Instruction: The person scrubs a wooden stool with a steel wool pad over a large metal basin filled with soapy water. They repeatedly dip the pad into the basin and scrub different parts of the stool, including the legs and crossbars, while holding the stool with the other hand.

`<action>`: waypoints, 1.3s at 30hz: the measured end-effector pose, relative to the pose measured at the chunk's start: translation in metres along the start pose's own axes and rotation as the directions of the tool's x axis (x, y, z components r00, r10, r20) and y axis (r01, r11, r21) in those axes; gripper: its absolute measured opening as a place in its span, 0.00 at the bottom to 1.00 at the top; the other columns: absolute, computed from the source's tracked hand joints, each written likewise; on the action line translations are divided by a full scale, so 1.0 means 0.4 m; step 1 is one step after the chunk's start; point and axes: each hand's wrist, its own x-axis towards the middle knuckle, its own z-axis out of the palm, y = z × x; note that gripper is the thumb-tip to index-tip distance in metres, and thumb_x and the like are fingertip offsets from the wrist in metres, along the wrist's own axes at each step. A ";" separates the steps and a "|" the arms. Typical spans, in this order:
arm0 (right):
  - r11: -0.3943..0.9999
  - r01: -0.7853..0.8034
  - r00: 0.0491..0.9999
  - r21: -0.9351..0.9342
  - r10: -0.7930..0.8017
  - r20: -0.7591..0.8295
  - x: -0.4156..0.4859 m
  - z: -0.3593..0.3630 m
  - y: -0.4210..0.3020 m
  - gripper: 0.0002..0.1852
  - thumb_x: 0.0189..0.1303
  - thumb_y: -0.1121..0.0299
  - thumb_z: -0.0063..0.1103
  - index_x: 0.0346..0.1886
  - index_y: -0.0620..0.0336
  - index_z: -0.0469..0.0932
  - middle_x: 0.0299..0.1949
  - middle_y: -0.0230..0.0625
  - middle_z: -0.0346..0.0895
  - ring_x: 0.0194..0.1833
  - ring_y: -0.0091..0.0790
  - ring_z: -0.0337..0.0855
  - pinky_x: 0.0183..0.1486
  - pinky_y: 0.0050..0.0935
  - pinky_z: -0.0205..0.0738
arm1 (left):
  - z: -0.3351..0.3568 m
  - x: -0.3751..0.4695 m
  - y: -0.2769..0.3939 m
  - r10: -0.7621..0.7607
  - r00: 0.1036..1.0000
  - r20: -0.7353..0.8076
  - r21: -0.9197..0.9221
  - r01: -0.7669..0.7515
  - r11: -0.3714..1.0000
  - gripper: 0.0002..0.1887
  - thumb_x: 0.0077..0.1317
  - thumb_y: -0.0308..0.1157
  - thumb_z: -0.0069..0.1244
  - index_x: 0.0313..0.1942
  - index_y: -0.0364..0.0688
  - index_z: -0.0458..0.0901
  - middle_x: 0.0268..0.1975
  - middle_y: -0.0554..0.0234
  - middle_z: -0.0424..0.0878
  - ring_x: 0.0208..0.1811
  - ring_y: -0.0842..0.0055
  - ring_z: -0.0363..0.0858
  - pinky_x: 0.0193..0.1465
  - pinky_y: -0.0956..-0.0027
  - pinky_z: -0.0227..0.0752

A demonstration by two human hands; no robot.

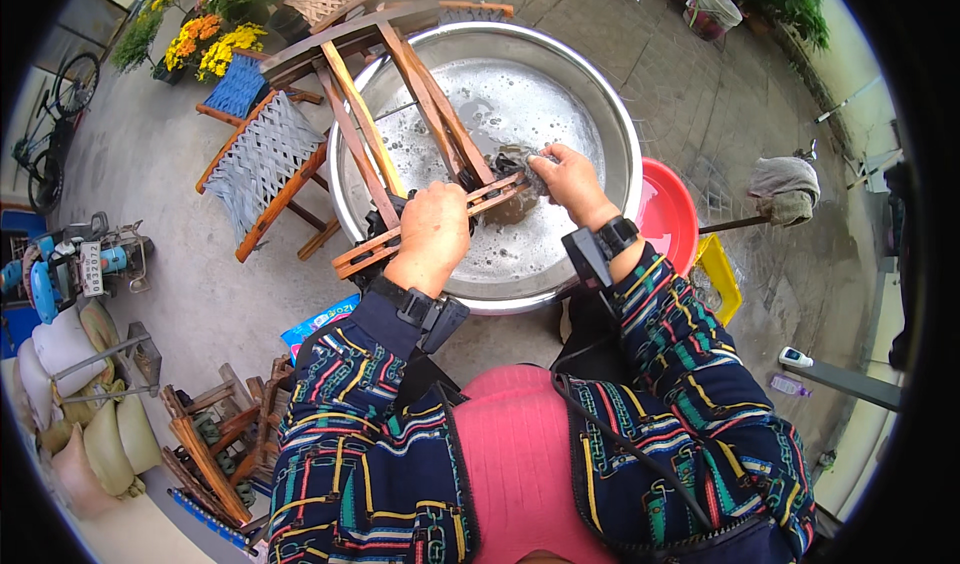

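A large round metal basin [607, 98] holds sudsy water, murky near its middle. Across its left side leans a wooden folding stool frame [352, 132], its upper end resting over the far rim and its near rails above the water. My left hand [433, 234] is closed around the near rail. At the right end of that rail, my right hand [574, 181] pinches a dark, wet scrubbing pad or wad, hard to make out, beside black strapping [506, 165] wound on the stool. Both wrists wear black straps with devices.
Left of the basin stand woven stools [262, 162] with grey and blue seats. A red plastic basin [666, 211] and a yellow crate [718, 279] are at the right. Wooden stools [217, 444] are piled lower left, near sacks [112, 429]. A cloth [784, 185] hangs on a pole.
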 end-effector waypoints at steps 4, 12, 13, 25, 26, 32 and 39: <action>0.897 -0.275 0.956 0.346 0.218 0.196 0.009 0.011 -0.003 0.10 0.68 0.63 0.62 0.41 0.60 0.80 0.31 0.34 0.82 0.27 0.26 0.82 0.25 0.27 0.81 | -0.001 -0.011 -0.011 0.046 0.998 -0.046 -0.041 -0.047 0.998 0.10 0.55 0.24 0.60 0.36 0.35 0.79 0.37 0.46 0.81 0.42 0.48 0.82 0.46 0.49 0.76; 0.784 -0.427 0.896 0.452 0.297 0.331 0.012 0.019 -0.004 0.09 0.69 0.60 0.61 0.40 0.55 0.80 0.33 0.30 0.81 0.26 0.26 0.78 0.27 0.28 0.77 | -0.033 -0.023 -0.020 0.098 0.994 -0.044 -0.043 -0.100 0.994 0.12 0.51 0.29 0.65 0.35 0.39 0.81 0.38 0.48 0.81 0.44 0.53 0.81 0.51 0.53 0.73; 0.783 -0.408 0.904 0.470 0.274 0.329 0.013 0.020 -0.003 0.09 0.69 0.60 0.62 0.39 0.55 0.81 0.32 0.29 0.80 0.25 0.25 0.77 0.26 0.27 0.75 | -0.041 -0.026 -0.024 0.116 0.989 -0.095 0.003 -0.116 0.993 0.15 0.49 0.30 0.67 0.36 0.39 0.81 0.38 0.50 0.81 0.45 0.53 0.80 0.52 0.52 0.72; 0.833 0.362 0.883 -0.418 -0.450 -0.133 0.023 0.020 0.041 0.09 0.60 0.64 0.65 0.39 0.57 0.85 0.30 0.44 0.83 0.29 0.49 0.82 0.37 0.41 0.80 | -0.044 -0.041 -0.068 0.283 0.957 -0.069 0.122 -0.273 0.954 0.05 0.51 0.27 0.59 0.29 0.41 0.83 0.31 0.55 0.82 0.43 0.58 0.80 0.60 0.56 0.64; 0.894 0.330 0.923 -0.303 -0.372 -0.094 0.015 0.027 0.036 0.12 0.57 0.64 0.65 0.41 0.59 0.85 0.35 0.55 0.83 0.38 0.59 0.83 0.48 0.44 0.79 | -0.037 -0.040 -0.063 0.294 0.951 -0.099 0.144 -0.279 0.950 0.03 0.53 0.25 0.54 0.28 0.41 0.83 0.30 0.54 0.82 0.42 0.59 0.80 0.60 0.56 0.64; 0.911 0.306 0.950 -0.275 -0.309 0.034 -0.072 0.108 -0.068 0.12 0.57 0.66 0.63 0.38 0.65 0.81 0.37 0.56 0.82 0.42 0.58 0.83 0.49 0.49 0.78 | -0.014 -0.035 -0.042 0.222 0.972 -0.073 0.093 -0.215 0.972 0.08 0.49 0.27 0.63 0.29 0.41 0.82 0.30 0.56 0.82 0.42 0.58 0.81 0.63 0.55 0.65; 0.848 0.400 0.905 -0.348 -0.425 0.005 -0.087 0.116 -0.114 0.07 0.57 0.70 0.63 0.33 0.65 0.79 0.35 0.53 0.81 0.42 0.57 0.84 0.48 0.48 0.79 | -0.017 -0.029 -0.042 0.219 0.967 -0.131 0.046 -0.215 0.976 0.03 0.50 0.23 0.55 0.27 0.40 0.82 0.30 0.53 0.83 0.41 0.56 0.82 0.63 0.54 0.65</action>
